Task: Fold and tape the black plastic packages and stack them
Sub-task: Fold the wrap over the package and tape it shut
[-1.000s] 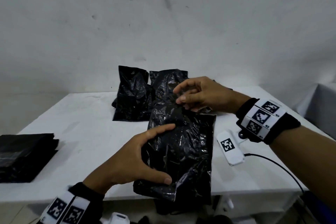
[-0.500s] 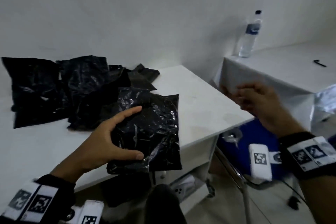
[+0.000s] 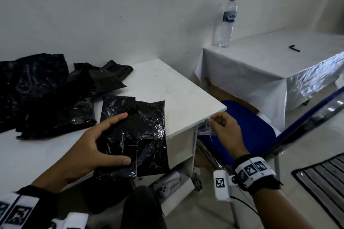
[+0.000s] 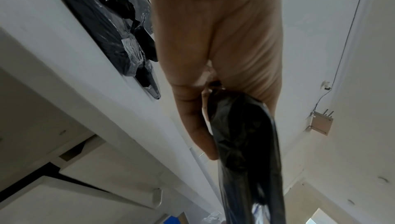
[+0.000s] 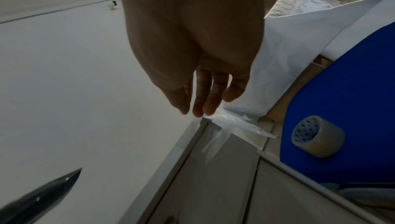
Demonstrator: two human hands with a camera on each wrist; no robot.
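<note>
Package (image 3: 134,135): held folded at the bench (image 3: 178,96) near edge, overhanging it.
Left hand (image 3: 89,150): thumb and fingers are clamped round the fold.
Right hand (image 3: 223,130): a clear tape strip (image 3: 207,132) stuck at the bench corner is pinched.
Tape roll (image 5: 318,136): left on the blue chair (image 3: 242,135).
Risk: the fold may spring open if grip is eased; the strip may curl onto itself when peeled.
Pile (image 3: 46,91): other black packages, further back.
</note>
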